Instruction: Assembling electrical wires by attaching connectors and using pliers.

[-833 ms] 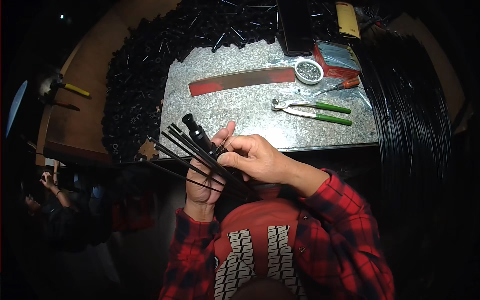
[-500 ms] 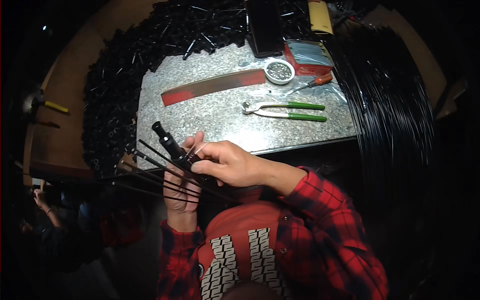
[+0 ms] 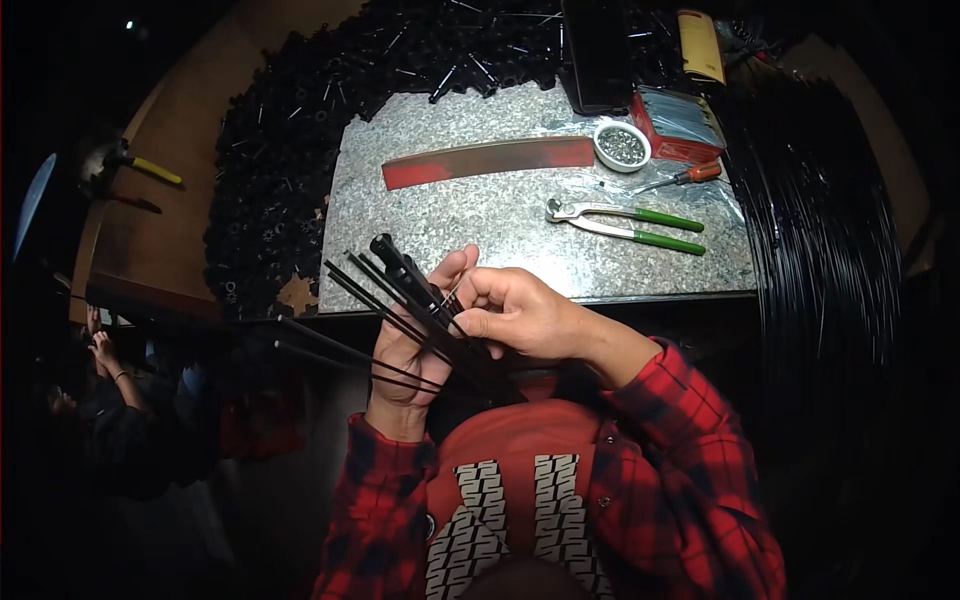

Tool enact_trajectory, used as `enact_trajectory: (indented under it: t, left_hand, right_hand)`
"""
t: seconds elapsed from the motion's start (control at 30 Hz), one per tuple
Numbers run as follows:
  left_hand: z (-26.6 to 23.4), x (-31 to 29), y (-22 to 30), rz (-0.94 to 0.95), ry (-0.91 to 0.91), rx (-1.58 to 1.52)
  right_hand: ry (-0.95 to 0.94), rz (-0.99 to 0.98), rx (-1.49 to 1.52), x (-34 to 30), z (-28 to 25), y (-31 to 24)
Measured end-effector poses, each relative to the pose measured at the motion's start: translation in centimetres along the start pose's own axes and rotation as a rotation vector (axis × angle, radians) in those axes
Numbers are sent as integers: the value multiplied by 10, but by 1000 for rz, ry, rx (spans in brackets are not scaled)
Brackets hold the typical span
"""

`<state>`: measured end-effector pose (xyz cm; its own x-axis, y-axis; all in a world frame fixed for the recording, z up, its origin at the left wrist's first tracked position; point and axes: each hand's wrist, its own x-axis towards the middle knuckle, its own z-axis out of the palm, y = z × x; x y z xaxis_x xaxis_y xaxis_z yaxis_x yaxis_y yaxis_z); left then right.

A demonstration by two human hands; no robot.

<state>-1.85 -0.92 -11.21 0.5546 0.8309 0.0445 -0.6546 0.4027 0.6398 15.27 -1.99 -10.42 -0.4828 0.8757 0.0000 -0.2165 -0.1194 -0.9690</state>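
My left hand is wrapped around what looks like an umbrella frame, a black tube with several thin black rods fanning out toward the upper left. Two of the rods stand apart, lower than the others. Close against it, the thumb and forefinger of my right hand are pinched together at a fine pale wire beside the tube. Both hands are held just in front of the table's near edge. Where the rods join the tube is partly hidden by my fingers.
On the speckled tabletop lie green-handled end cutters, a red strip, a screwdriver and a white bowl of small metal bits. Black parts are heaped left; black rods hang right. Another person's hand shows far left.
The whole scene has shifted rightward in the picture. The tube has tilted steeper and some rods now lie closer along it. My right hand stays pinched beside it.
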Motion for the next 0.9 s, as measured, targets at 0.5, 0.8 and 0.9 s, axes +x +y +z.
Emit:
enact_trajectory:
  t: [0.5, 0.8, 0.9]
  left_hand:
    - [-6, -6, 18, 373, 179, 208]
    - [8, -28, 34, 567, 431, 556]
    - [6, -31, 40, 564, 478, 548]
  right_hand:
    - [323, -438, -495, 25, 38, -2]
    - [282, -477, -507, 45, 57, 4]
    - [257, -469, -498, 49, 60, 7]
